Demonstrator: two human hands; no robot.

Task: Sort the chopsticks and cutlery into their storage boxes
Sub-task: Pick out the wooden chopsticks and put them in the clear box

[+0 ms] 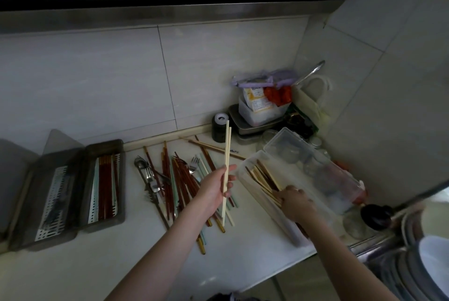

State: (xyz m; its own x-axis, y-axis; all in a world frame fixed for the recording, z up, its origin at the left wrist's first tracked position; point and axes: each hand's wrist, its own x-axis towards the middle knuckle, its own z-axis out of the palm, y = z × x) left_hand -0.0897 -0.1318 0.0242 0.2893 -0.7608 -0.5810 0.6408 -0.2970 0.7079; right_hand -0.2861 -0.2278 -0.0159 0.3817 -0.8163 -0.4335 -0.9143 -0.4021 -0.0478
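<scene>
Dim kitchen corner: pale tabletop against tiled walls, sink edge at right. My left hand pinches two cream chopsticks near their lower third, fingers curled round them, tips raised toward the wall. My right hand reaches into the clear storage box, fingers pressing down on the wooden chopsticks lying there; how tightly that grip closes I cannot tell.

Risk: the pair is held low and upright, so it may swivel or slip and fall onto the unsorted heap just beside it. Lowering it in while my right hand occupies the box may jostle the sticks already laid.

Count: two cream chopsticks in hand; one clear box with its hinged lid open; two dark boxes at left, one holding red and pale sticks; heap of red, green and brown chopsticks with some forks and spoons, too tangled to number.
</scene>
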